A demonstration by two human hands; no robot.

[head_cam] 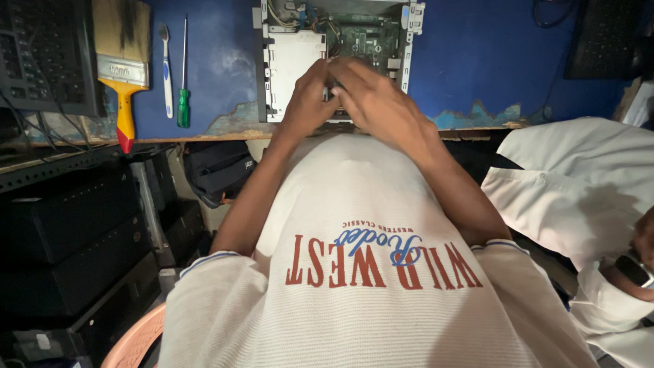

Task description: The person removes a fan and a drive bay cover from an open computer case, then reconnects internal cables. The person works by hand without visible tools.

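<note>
— Where are the hands working?
— The left hand point(310, 95) and right hand point(371, 95) are meeting, fingers curled, over the open computer case point(294, 61) at the desk point(477, 54) edge; whether they are holding anything, I cannot tell.
— Which is nearer?
— Both are touching it; the screwdriver point(184, 75) is lying well left.

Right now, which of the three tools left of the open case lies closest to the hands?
The screwdriver with the green handle. It lies right of the toothbrush and the paintbrush, so nearest the left hand on the case.
</note>
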